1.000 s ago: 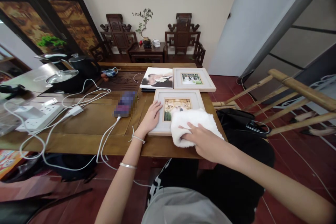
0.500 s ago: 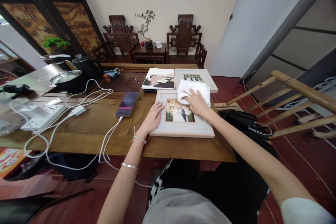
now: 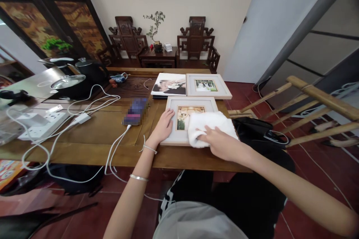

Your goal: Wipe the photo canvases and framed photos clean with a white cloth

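Note:
A white-framed photo (image 3: pixel 190 101) lies flat near the front edge of the wooden table (image 3: pixel 92 130). My left hand (image 3: pixel 164 127) rests flat on the frame's left border, fingers stretched out. My right hand (image 3: pixel 221 143) presses a folded white cloth (image 3: pixel 209 125) onto the frame's right and near part, covering much of the picture. The fingers lie on top of the cloth.
Behind it lie a second white frame (image 3: pixel 207 86) and a photo album (image 3: pixel 169 84). A phone (image 3: pixel 136 111) on a white cable sits left of the frame. A power strip (image 3: pixel 42 123), cables and pots (image 3: pixel 68 82) fill the left side. A bamboo chair (image 3: pixel 308 108) stands to the right.
My right hand has dragged the cloth from the frame's far right corner back toward me, over the picture's near right part. My left hand has stayed on the frame's left border.

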Demonstrator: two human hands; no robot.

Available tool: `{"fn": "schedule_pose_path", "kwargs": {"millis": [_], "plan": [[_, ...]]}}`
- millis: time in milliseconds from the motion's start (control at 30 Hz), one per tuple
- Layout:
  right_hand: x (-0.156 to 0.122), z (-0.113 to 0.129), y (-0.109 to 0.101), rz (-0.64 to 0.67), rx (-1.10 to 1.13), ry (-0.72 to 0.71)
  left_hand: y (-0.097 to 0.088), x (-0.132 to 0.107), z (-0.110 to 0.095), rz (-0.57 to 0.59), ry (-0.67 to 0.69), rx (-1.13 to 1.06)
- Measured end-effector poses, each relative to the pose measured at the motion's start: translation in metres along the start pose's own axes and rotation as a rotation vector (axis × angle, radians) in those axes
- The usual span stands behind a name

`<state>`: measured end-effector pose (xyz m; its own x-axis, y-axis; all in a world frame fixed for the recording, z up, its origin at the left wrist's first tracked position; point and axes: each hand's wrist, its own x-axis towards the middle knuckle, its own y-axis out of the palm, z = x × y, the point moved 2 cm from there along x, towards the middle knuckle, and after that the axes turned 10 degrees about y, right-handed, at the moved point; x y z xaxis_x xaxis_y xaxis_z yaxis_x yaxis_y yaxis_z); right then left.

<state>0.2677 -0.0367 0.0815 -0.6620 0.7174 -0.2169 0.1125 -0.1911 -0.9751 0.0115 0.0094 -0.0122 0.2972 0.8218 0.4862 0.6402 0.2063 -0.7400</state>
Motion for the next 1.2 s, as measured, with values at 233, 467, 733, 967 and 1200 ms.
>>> {"fn": "schedule_pose_path", "kwargs": {"millis": [233,467,733,967,1200], "plan": [[-0.003,0.011,0.008,-0.044,0.039,-0.032,0.0,-0.001,0.001,-0.003,0.017,0.003],[0.075,-0.05,0.018,-0.284,-0.012,0.094,0.0,-0.001,0.004,-0.004,0.022,0.003],[0.134,-0.082,0.003,-0.334,-0.095,0.187,0.0,-0.001,0.004,0.002,0.03,0.0],[0.083,-0.044,0.017,-0.195,-0.17,0.093,0.001,-0.001,0.002,-0.006,0.017,0.004],[0.005,0.004,0.002,0.046,0.01,-0.052,0.001,0.0,0.0,-0.006,0.025,0.038]]}}
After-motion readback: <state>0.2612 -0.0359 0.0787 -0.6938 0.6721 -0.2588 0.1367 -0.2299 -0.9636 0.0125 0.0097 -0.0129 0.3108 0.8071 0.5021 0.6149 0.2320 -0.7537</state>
